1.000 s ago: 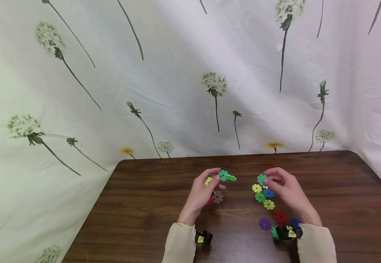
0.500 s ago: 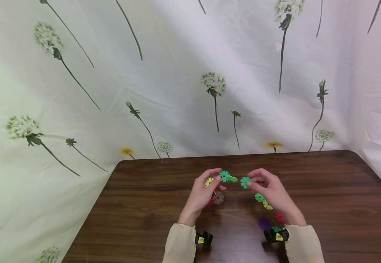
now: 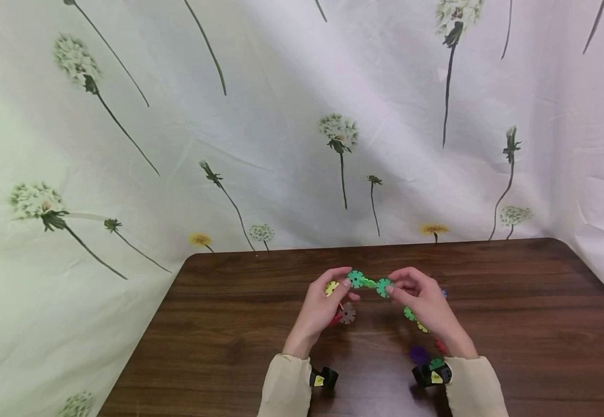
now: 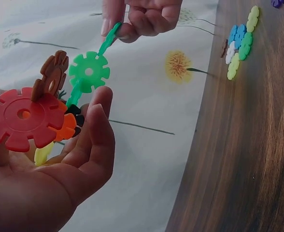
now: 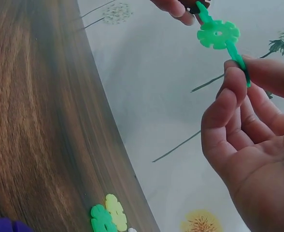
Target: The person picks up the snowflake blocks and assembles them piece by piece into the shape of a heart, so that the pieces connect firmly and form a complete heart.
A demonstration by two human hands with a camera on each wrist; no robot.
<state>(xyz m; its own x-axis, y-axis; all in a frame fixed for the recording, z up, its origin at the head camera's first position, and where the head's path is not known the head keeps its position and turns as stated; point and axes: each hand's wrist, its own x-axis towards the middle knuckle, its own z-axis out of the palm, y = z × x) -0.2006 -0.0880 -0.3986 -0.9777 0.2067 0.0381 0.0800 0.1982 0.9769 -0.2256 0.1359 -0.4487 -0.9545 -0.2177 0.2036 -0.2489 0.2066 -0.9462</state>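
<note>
My left hand [image 3: 318,307] holds a cluster of joined notched plastic discs above the table. In the left wrist view it includes a red disc [image 4: 16,130], a brown disc [image 4: 49,77], an orange disc [image 4: 62,134], a black disc [image 4: 74,112] and a yellow disc [image 4: 44,153]. A teal disc [image 3: 356,279] at its upper end bears a light green disc [image 4: 79,72], set crosswise. With thumb and fingertips, my right hand [image 3: 427,304] pinches another teal disc [image 3: 383,288]. Its edge meets the light green disc's rim; how deeply the slots engage is unclear.
Loose discs lie on the brown wooden table [image 3: 218,324] below and beside my right hand: green [image 3: 409,314], purple [image 3: 418,354], red [image 3: 440,346], blue [image 4: 238,35], white [image 4: 230,54] and others. A white cloth [image 3: 281,145] with dandelion prints hangs behind the table.
My right hand has moved left with its teal disc, from over the loose discs to the light green disc. The left hand has stayed nearly still.
</note>
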